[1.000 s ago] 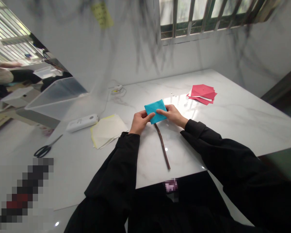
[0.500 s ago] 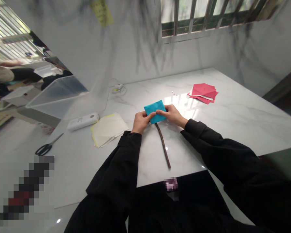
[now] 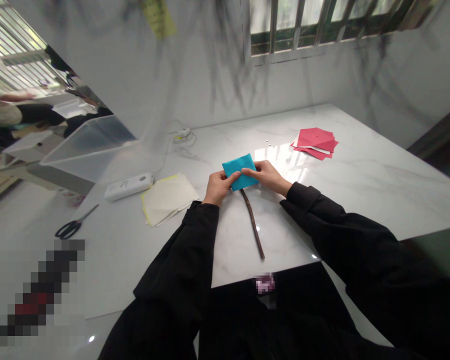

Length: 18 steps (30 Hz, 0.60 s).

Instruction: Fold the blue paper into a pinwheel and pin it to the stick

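Observation:
A small blue square of folded paper [image 3: 241, 167] is held between both hands above the white table. My left hand [image 3: 220, 187] pinches its left side, thumb on the front face. From the right, my right hand [image 3: 266, 175] grips it the same way, and the two thumbs almost meet at the middle. The fingers behind the paper are mostly hidden. Below the paper a thin brown stick [image 3: 252, 220] lies on the tabletop, its upper end close to the paper's lower edge.
Left of my hands lies a stack of cream and yellow paper [image 3: 168, 198], beside a white oblong device [image 3: 129, 186]. Black-handled scissors [image 3: 73, 226] lie further left. Red paper sheets [image 3: 315, 141] rest at the back right. A clear plastic bin [image 3: 93, 147] stands back left; a person sits beyond it.

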Motion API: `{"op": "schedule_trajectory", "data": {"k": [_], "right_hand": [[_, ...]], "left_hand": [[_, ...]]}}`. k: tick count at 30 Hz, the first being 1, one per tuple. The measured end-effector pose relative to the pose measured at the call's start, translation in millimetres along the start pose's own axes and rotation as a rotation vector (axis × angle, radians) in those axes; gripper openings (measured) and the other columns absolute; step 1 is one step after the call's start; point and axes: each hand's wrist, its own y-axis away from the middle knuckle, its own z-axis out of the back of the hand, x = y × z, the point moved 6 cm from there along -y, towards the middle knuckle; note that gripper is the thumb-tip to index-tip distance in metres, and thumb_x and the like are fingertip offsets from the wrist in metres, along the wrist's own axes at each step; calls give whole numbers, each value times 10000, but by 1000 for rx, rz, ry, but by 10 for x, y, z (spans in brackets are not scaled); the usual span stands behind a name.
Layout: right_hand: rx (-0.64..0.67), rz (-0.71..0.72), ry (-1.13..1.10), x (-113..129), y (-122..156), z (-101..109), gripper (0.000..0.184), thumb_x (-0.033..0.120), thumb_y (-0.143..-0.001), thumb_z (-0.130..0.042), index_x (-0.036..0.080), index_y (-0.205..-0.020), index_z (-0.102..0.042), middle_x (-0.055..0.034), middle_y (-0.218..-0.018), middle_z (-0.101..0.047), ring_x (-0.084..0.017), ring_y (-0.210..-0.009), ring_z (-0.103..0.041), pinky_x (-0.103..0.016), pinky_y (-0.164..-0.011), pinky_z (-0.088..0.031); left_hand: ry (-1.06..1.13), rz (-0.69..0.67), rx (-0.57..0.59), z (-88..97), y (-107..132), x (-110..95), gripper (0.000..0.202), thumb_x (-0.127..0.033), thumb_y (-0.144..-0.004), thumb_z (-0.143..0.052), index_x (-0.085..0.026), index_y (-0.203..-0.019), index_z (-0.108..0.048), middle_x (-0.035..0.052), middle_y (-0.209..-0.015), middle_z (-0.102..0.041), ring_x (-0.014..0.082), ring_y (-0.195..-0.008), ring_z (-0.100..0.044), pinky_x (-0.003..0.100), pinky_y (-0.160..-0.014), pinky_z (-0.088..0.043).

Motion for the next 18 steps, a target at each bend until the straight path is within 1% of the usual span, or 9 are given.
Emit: {"op": "schedule_trajectory", "data": {"k": [3,9,14,18], "right_hand": [[8,-12,-29,6,3,7,513,627,-815,-793,120,-890,-771,-51,-788,-729,-161,-698,-618,-268,-629,-478],[-4,17,-22,14,-12,12,488,608,-792,-808,127,-835,-740,-31,-726,-683,-141,-649,-576,-266,-598,-434],[2,10,-29,10,-9,1,496,613,-788,-796,124,-850,-741,-32,-725,-682,-146,-660,-579,-270,-609,-442],[-10,15,7,7,-9,13,496,624,-798,-781,132,-825,-729,-26,-713,-667,-144,-653,-566,-269,-595,-425]], "left_hand": [[-5,6,-7,12,-8,11,646,-633,-546,-997,-107,-874,-816,96,-787,-781,210,-707,-692,339,-713,-573],[-26,-6,-6,6,2,-12,620,-639,-558,-988,-112,-826,-801,88,-783,-784,192,-700,-681,308,-688,-562],[-15,-5,5,-7,6,-18,658,-642,-549,-992,-107,-888,-813,108,-864,-805,214,-761,-704,328,-744,-571],[-1,5,10,-11,2,-11,676,-651,-537,-996,-111,-904,-822,106,-866,-807,228,-787,-715,345,-779,-585]]}}
